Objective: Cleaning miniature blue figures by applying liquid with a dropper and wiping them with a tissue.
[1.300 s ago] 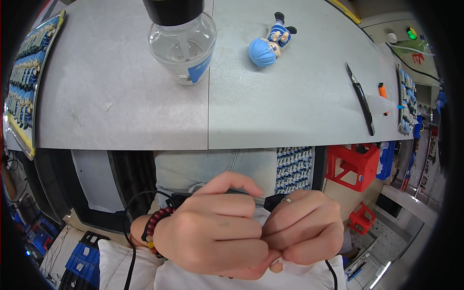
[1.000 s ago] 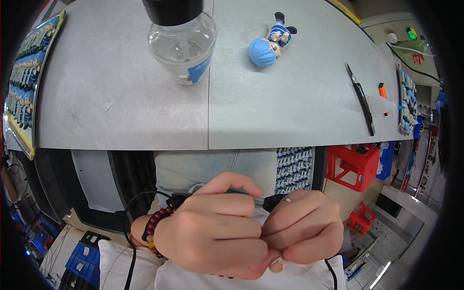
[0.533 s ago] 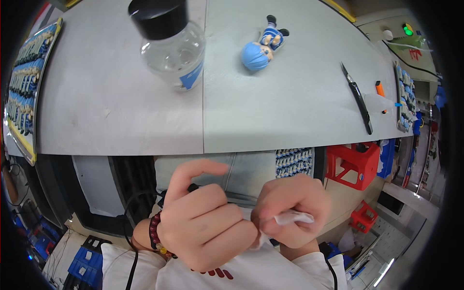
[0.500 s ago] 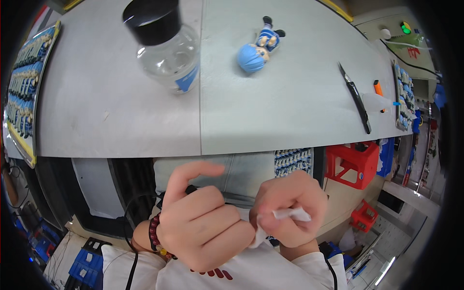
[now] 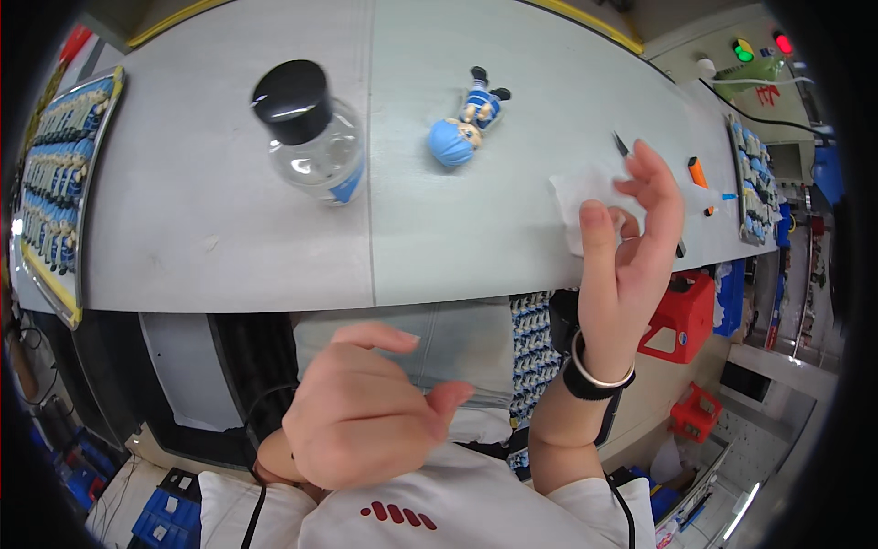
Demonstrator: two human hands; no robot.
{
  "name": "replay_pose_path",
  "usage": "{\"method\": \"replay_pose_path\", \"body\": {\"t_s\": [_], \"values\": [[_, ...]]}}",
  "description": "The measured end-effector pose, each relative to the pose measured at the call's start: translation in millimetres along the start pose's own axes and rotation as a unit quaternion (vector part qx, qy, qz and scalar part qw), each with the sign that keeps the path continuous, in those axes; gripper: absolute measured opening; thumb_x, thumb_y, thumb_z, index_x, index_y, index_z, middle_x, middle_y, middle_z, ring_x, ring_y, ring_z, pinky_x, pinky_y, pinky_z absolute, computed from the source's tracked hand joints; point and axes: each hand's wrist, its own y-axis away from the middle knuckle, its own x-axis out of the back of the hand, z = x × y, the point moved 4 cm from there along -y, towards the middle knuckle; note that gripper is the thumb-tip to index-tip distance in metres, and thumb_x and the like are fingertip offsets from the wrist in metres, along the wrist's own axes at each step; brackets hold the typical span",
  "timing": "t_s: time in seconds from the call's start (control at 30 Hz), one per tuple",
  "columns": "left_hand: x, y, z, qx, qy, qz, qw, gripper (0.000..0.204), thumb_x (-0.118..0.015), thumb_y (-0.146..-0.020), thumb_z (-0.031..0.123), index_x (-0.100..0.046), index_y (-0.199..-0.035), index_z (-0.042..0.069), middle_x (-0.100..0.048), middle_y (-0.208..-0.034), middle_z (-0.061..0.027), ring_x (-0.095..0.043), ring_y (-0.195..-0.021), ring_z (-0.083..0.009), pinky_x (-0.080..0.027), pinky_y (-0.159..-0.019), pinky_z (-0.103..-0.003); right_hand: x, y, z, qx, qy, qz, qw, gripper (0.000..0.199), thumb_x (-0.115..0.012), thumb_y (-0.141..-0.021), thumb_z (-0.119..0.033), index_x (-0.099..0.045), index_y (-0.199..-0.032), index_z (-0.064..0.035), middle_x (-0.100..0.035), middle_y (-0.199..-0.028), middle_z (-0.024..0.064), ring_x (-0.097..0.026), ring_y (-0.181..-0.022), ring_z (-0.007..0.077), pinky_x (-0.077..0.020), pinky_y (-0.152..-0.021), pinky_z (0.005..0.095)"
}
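Note:
My right hand (image 5: 631, 238) reaches over the right part of the table, fingers curved and apart from the thumb, holding nothing that I can see. Just beside it a crumpled white tissue (image 5: 569, 206) lies on the tabletop. Behind that hand lies a black craft knife (image 5: 621, 145), mostly hidden. My left hand (image 5: 361, 412) hovers in front of the table edge, above my lap; its index finger and thumb stand apart and the other fingers are curled, with nothing visible in them. A blue-haired doll figurine (image 5: 465, 128) lies on its back beyond both hands.
A clear jar with a black lid (image 5: 294, 101) stands left of the figurine. Trays of figurines sit at the left (image 5: 69, 174) and right (image 5: 752, 183) table ends. An orange marker-like item (image 5: 697, 172) lies near the right tray. Red stools (image 5: 686, 316) stand on the floor.
My right hand has moved from my lap up and right over the table. The tissue it held now lies on the tabletop. My left hand's thumb now sticks out.

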Motion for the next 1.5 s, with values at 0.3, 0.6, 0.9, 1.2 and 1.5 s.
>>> {"method": "replay_pose_path", "body": {"t_s": [0.3, 0.6, 0.9, 1.2, 1.5], "values": [[4.4, -3.4, 1.7, 0.016, 0.047, 0.038, 0.998, 0.050, -0.079, -0.062, 0.001, -0.040, -0.089, 0.014, -0.051, -0.069, 0.0015, -0.044, -0.060, -0.0117, -0.046, -0.079, -0.038, -2.8, 1.4, -1.0, 0.098, 0.074, 0.062, 0.990, 0.043, -0.063, -0.074, -0.011, -0.052, -0.115, -0.0053, -0.043, -0.124, 0.0138, -0.040, -0.111, 0.0239, -0.0328, -0.087, 0.0347], [8.3, 0.5, 1.3, -0.001, 0.046, 0.037, 0.998, 0.056, -0.082, -0.059, 0.005, -0.034, -0.086, 0.013, -0.045, -0.064, 0.0038, -0.036, -0.054, -0.0117, -0.048, -0.071, -0.036, 5.9, 4.3, -23.7, 0.162, 0.001, 0.106, 0.981, 0.034, -0.061, -0.072, -0.004, -0.055, -0.105, 0.0007, -0.049, -0.110, 0.0138, -0.046, -0.098, 0.0209, -0.0346, -0.082, 0.0302], [18.4, 8.0, 1.5, -0.089, -0.129, 0.180, 0.971, 0.061, -0.088, -0.041, 0.028, -0.035, -0.068, 0.012, -0.030, -0.055, 0.0029, -0.027, -0.047, -0.0145, -0.030, -0.044, -0.027, -39.7, -21.8, -101.6, 0.224, 0.006, -0.134, 0.965, 0.033, -0.062, -0.076, -0.009, -0.054, -0.107, 0.0007, -0.052, -0.093, 0.0067, -0.043, -0.071, 0.0091, -0.0341, -0.064, 0.0204], [46.3, 9.8, -24.8, -0.064, -0.214, 0.197, 0.955, 0.060, -0.086, -0.039, 0.034, -0.033, -0.059, 0.014, -0.028, -0.063, 0.0029, -0.026, -0.056, -0.0148, -0.018, -0.051, -0.028, -83.1, -32.2, -120.9, 0.177, 0.036, -0.184, 0.966, 0.026, -0.065, -0.075, -0.007, -0.060, -0.101, -0.0018, -0.054, -0.078, 0.0029, -0.044, -0.063, 0.0065, -0.0317, -0.057, 0.0170], [56.0, -3.9, -40.4, -0.085, -0.235, 0.195, 0.949, 0.061, -0.087, -0.038, 0.033, -0.029, -0.047, 0.017, -0.025, -0.063, 0.0021, -0.025, -0.057, -0.0146, -0.017, -0.049, -0.027, -60.6, -27.3, -126.9, 0.231, -0.084, 0.068, 0.967, 0.023, -0.057, -0.083, -0.010, -0.059, -0.095, 0.0087, -0.054, -0.073, 0.0025, -0.045, -0.060, 0.0032, -0.0288, -0.052, 0.0134]]}}
